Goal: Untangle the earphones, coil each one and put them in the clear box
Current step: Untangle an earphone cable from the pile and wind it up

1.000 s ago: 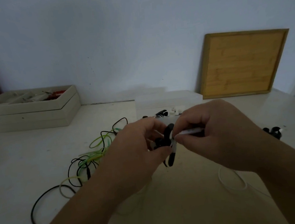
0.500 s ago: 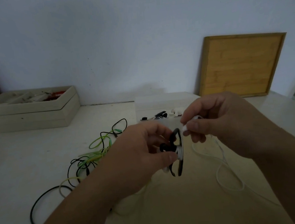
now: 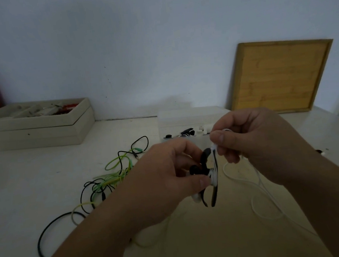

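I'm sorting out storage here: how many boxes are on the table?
2: a beige box at far left; the clear box at centre, partly covered. Others could be hidden.

Grips a black-hooked earphone [image 3: 205, 159] in the left hand [image 3: 168, 175], with the thumb on the white coil wound round it. Pinches the white cord [image 3: 225, 171] just above with the right hand [image 3: 253, 139] fingers [image 3: 218, 138], with slack looping down onto the table [image 3: 36, 181]. Shows a clear box [image 3: 184, 119] holding earbuds behind the hands, a tangle of green and black cables [image 3: 107, 179] to the left, and farther back a beige tray [image 3: 41, 129] and a wooden board [image 3: 281, 77] leaning on the wall.
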A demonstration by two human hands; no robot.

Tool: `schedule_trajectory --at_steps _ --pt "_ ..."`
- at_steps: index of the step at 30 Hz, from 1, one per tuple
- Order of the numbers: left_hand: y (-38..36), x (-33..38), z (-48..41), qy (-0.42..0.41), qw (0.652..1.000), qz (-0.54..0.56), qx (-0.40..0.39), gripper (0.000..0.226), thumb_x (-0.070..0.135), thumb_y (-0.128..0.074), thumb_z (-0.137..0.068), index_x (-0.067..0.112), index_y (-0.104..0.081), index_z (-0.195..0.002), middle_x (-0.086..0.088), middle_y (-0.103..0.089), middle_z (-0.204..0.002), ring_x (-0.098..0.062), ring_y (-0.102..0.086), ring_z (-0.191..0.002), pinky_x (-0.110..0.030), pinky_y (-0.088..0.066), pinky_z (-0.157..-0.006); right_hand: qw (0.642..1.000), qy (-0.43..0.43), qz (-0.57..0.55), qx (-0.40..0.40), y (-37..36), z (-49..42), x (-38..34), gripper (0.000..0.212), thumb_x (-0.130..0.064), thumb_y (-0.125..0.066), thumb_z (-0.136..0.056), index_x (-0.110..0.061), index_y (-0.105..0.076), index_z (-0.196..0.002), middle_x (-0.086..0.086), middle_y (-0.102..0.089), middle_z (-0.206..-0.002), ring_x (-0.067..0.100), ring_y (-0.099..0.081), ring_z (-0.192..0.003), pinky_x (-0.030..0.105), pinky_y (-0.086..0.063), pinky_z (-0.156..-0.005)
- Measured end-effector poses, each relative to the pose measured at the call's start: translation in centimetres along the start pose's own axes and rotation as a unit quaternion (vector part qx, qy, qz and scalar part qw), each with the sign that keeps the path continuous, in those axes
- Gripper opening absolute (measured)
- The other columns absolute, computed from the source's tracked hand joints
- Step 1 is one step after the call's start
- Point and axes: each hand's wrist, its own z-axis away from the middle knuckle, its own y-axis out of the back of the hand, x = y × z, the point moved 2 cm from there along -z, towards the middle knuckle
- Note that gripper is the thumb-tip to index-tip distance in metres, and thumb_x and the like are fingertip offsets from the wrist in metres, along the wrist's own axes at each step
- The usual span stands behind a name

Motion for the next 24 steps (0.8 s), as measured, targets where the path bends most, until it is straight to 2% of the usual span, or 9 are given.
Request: schedule_trajectory --at_steps 2,6,13,15,17,21,24 --pt "0.0 -0.1 0.0 -0.006 0.999 0.034 -0.006 0.021 0.015 -0.075 -0.074 0.025 -0.065 -0.09 -0.006 -0.077 -0.091 -0.03 -0.072 -0.084 -0.056 -0.055 -0.086 1.0 -0.012 -0.022 -0.001 0.0 -0.1 0.3 0.023 -0.031 -0.074 -0.066 -0.01 -0.072 -0.074 0.008 -0.064 -0.058 0.016 -0.053 -0.047 0.023 -0.043 -0.045" --pt "-0.1 -0.4 0.0 -0.014 0.998 0.059 -0.025 0.022 0.011 -0.073 -0.076 0.023 -0.065 -0.092 -0.01 -0.076 -0.093 -0.03 -0.072 -0.09 -0.058 -0.053 -0.09 0.998 -0.029 -0.054 -0.006 0.0 -0.2 0.6 0.02 -0.032 -0.075 -0.064 -0.013 -0.073 -0.07 0.007 -0.058 -0.056 0.016 -0.047 -0.047 0.023 -0.04 -0.044" --pt "-0.1 -0.2 0.1 -0.026 0.994 0.099 -0.049 0.022 0.004 -0.071 -0.079 0.02 -0.062 -0.091 -0.015 -0.075 -0.098 -0.036 -0.071 -0.096 -0.054 -0.055 -0.09 0.988 -0.106 -0.112 -0.022 -0.4 -0.2 0.9 0.032 -0.032 -0.071 -0.066 -0.002 -0.06 -0.069 0.001 -0.046 -0.048 0.011 -0.034 -0.041 0.02 -0.031 -0.04" --pt "0.0 -0.1 0.1 -0.037 0.992 0.113 -0.047 0.022 0.001 -0.07 -0.078 0.018 -0.062 -0.09 -0.02 -0.074 -0.098 -0.042 -0.069 -0.094 -0.052 -0.056 -0.088 0.987 -0.122 -0.106 -0.025 -0.6 -0.2 1.1 0.028 -0.035 -0.07 -0.068 -0.009 -0.06 -0.061 0.0 -0.041 -0.048 0.012 -0.03 -0.041 0.021 -0.029 -0.04" --pt "0.0 0.1 0.1 -0.049 0.992 0.106 -0.042 0.021 0.001 -0.07 -0.077 0.016 -0.061 -0.09 -0.019 -0.074 -0.096 -0.042 -0.069 -0.093 -0.05 -0.058 -0.086 0.987 -0.132 -0.087 -0.03 -0.9 -0.2 1.3 0.03 -0.037 -0.068 -0.073 -0.02 -0.058 -0.05 0.0 -0.04 -0.049 0.012 -0.029 -0.043 0.022 -0.027 -0.042" --pt "0.1 0.3 0.0 -0.083 0.995 0.049 0.019 0.024 0.007 -0.075 -0.076 0.019 -0.063 -0.093 -0.006 -0.072 -0.093 -0.029 -0.071 -0.084 -0.047 -0.059 -0.081 0.985 -0.156 -0.045 -0.054 -1.7 0.0 2.0 0.036 -0.047 -0.061 -0.078 -0.018 -0.063 -0.057 0.001 -0.038 -0.052 0.012 -0.027 -0.045 0.024 -0.025 -0.043" --pt "0.6 0.4 -0.1 -0.09 0.99 0.065 0.092 0.024 0.017 -0.075 -0.073 0.018 -0.064 -0.094 -0.007 -0.069 -0.098 -0.031 -0.073 -0.081 -0.048 -0.06 -0.078 0.981 -0.173 -0.026 -0.088 -2.1 0.0 2.5 0.045 -0.049 -0.051 -0.09 -0.011 -0.065 -0.069 -0.003 -0.036 -0.052 0.01 -0.025 -0.045 0.024 -0.023 -0.044"
